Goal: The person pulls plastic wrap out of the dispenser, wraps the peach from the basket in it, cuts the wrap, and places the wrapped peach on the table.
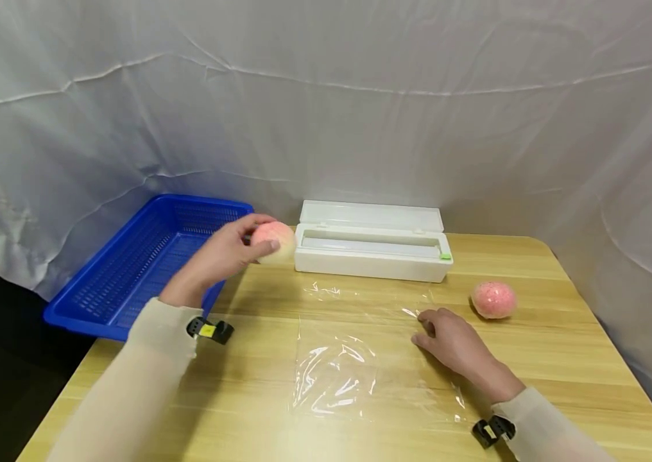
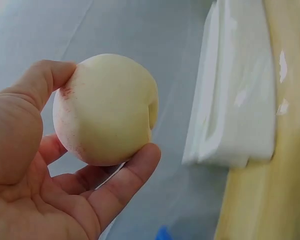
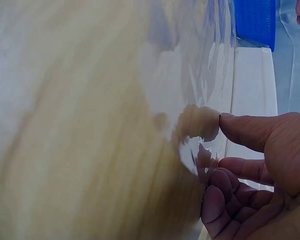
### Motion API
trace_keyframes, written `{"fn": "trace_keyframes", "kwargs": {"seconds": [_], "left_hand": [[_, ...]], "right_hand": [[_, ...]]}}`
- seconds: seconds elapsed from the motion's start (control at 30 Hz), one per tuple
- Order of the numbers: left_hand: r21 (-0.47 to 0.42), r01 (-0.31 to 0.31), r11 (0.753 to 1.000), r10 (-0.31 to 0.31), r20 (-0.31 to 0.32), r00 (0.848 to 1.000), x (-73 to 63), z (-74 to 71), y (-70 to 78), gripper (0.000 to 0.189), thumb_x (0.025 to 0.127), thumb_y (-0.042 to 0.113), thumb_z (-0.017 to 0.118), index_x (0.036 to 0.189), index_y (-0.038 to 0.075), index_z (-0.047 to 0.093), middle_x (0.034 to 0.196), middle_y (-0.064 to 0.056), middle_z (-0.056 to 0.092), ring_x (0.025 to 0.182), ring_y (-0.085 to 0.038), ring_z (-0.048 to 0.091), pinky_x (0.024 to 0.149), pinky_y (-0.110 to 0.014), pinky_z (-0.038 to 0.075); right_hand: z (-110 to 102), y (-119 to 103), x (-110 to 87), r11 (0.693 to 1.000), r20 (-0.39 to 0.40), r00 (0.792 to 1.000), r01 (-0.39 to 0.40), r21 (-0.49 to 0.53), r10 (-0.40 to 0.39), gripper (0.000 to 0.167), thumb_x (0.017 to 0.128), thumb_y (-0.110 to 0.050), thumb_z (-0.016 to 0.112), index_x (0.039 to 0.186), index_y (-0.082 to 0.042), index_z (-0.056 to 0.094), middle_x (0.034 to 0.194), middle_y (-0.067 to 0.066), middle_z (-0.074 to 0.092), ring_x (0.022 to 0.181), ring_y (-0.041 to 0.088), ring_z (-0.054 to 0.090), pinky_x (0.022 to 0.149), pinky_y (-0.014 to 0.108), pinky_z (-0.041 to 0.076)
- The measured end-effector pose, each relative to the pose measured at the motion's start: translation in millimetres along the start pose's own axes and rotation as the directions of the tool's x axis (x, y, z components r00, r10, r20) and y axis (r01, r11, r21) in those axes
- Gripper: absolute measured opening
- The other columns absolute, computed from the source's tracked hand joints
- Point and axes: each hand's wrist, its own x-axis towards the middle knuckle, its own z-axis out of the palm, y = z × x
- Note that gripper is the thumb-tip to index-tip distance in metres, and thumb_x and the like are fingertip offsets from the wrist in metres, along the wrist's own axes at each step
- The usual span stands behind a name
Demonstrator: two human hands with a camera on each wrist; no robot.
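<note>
My left hand (image 1: 224, 253) grips a pink and cream peach (image 1: 276, 242) above the table, between the blue basket and the white box. In the left wrist view the peach's pale side (image 2: 105, 110) shows, thumb on one side and fingers on the other. A sheet of clear plastic film (image 1: 334, 372) lies spread on the table, glossy and creased. At its right part is my right hand (image 1: 455, 340), thumb and fingertips apart and right at the film; the right wrist view shows the thumb (image 3: 247, 131) straight and the other fingers loosely bent.
A blue plastic basket (image 1: 101, 250) stands at the left table edge. The white box (image 1: 372, 262), lid raised, sits at the back with a roll inside and a green piece on its right end. A shiny pink peach (image 1: 494, 299) lies right of the film. Grey cloth (image 1: 326, 128) hangs behind.
</note>
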Motion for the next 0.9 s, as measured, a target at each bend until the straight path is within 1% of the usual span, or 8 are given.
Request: {"fn": "trace_keyframes", "kwargs": {"seconds": [0.07, 0.13, 0.27, 0.37, 0.47, 0.67, 0.77, 0.9], "left_hand": [[-0.008, -0.033, 0.999, 0.033, 0.036, 0.999, -4.9, 18.4, 3.8, 0.053, 0.099, 0.032, 0.075, 0.148, 0.018, 0.058, 0.127, -0.014, 0.068, 0.108, -0.029, 0.066, 0.084, -0.041, 0.06], [-0.022, -0.068, 0.997, 0.07, 0.081, 0.994, -10.6, 38.5, 6.6, 0.054, 0.098, 0.031, 0.077, 0.147, 0.02, 0.058, 0.125, -0.013, 0.069, 0.108, -0.03, 0.067, 0.082, -0.042, 0.061], [-0.074, -0.129, 0.989, 0.14, 0.176, 0.974, -22.3, 81.1, 10.3, 0.054, 0.095, 0.027, 0.08, 0.146, 0.02, 0.06, 0.128, -0.011, 0.069, 0.108, -0.027, 0.067, 0.08, -0.037, 0.061], [-0.111, -0.14, 0.984, 0.163, 0.231, 0.959, -30.4, 111.7, 11.5, 0.055, 0.094, 0.025, 0.082, 0.145, 0.02, 0.061, 0.13, -0.008, 0.069, 0.107, -0.024, 0.068, 0.08, -0.033, 0.062], [-0.122, -0.138, 0.983, 0.167, 0.274, 0.947, -37.7, 137.0, 11.9, 0.057, 0.093, 0.026, 0.083, 0.145, 0.021, 0.062, 0.132, -0.006, 0.069, 0.108, -0.02, 0.068, 0.082, -0.03, 0.061], [-0.135, -0.108, 0.985, 0.149, 0.354, 0.923, -50.3, 173.5, 11.0, 0.055, 0.093, 0.033, 0.084, 0.143, 0.027, 0.062, 0.137, 0.003, 0.065, 0.109, -0.012, 0.067, 0.084, -0.026, 0.059], [-0.149, -0.086, 0.985, 0.137, 0.376, 0.916, -55.2, 186.3, 8.3, 0.056, 0.092, 0.036, 0.084, 0.143, 0.025, 0.063, 0.137, 0.005, 0.065, 0.105, -0.008, 0.067, 0.082, -0.025, 0.058], [-0.177, -0.066, 0.982, 0.132, 0.391, 0.911, -61.3, 197.9, 3.7, 0.053, 0.091, 0.035, 0.085, 0.139, 0.025, 0.065, 0.13, 0.007, 0.067, 0.097, -0.004, 0.067, 0.081, -0.024, 0.057]], "right_hand": [[0, 0, 0.1, 1.0, 0.004, 1.0, -0.002, 0.0, 0.002, 0.041, 0.093, -0.026, 0.08, 0.124, 0.0, 0.07, 0.091, 0.003, 0.06, 0.079, 0.019, 0.053, 0.072, 0.038, 0.047], [0, 0, 0.0, 1.0, 0.005, 1.0, -0.005, 0.002, 0.005, 0.042, 0.093, -0.026, 0.08, 0.124, 0.0, 0.07, 0.092, 0.004, 0.061, 0.08, 0.019, 0.053, 0.072, 0.038, 0.048], [1, 0, 0.6, 1.0, 0.005, 1.0, -0.002, 0.003, 0.002, 0.042, 0.093, -0.026, 0.08, 0.125, 0.0, 0.069, 0.093, 0.004, 0.062, 0.08, 0.019, 0.054, 0.073, 0.04, 0.049], [2, 1, 0.5, 1.0, 0.004, 1.0, -0.004, 0.0, 0.004, 0.042, 0.093, -0.025, 0.08, 0.125, 0.0, 0.07, 0.094, 0.004, 0.063, 0.081, 0.019, 0.054, 0.074, 0.041, 0.05], [2, 2, 0.5, 1.0, 0.001, 1.0, -0.003, -0.001, 0.003, 0.042, 0.093, -0.025, 0.08, 0.125, 0.0, 0.069, 0.093, 0.004, 0.062, 0.081, 0.019, 0.054, 0.074, 0.04, 0.05], [2, 2, -0.1, 1.0, 0.0, 1.0, -0.007, -0.002, 0.007, 0.043, 0.093, -0.026, 0.08, 0.125, 0.0, 0.069, 0.092, 0.003, 0.06, 0.08, 0.02, 0.053, 0.072, 0.039, 0.047], [2, 2, -0.3, 1.0, 0.005, 1.0, -0.01, 0.003, 0.01, 0.043, 0.094, -0.026, 0.08, 0.126, 0.001, 0.069, 0.092, 0.004, 0.059, 0.08, 0.02, 0.053, 0.071, 0.038, 0.046], [3, 4, 0.7, 1.0, 0.0, 1.0, -0.008, 0.005, 0.008, 0.043, 0.094, -0.026, 0.079, 0.126, 0.001, 0.069, 0.092, 0.004, 0.06, 0.081, 0.021, 0.053, 0.072, 0.038, 0.046]]}}
